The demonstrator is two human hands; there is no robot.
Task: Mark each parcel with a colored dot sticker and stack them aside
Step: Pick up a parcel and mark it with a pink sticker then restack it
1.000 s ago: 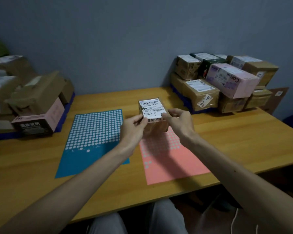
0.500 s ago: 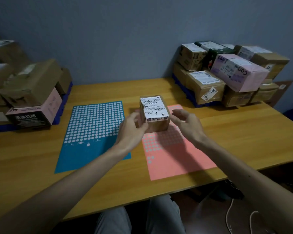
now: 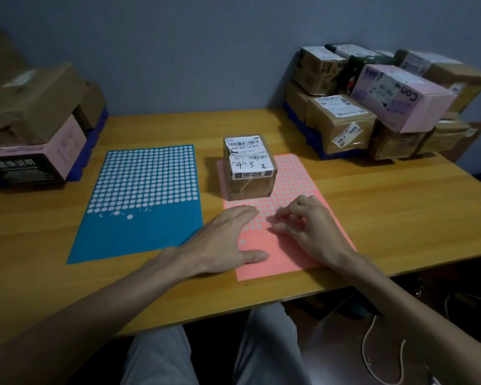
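you have one parcel in play, standing label-up on the far left part of the pink sticker sheet. two sheets lie on the tabletop: the pink one and a blue sticker sheet just left of it. two piles flank the pink sheet, the left pile and the right pile; their boxes overlap too much to count. your left grip lies flat, fingers straight, on the pink sheet's left edge. your right grip has its fingers curled, tips on the dots mid-sheet; it is blurred, so i cannot tell if it pinches one. the parcel stands just beyond both grips, untouched.
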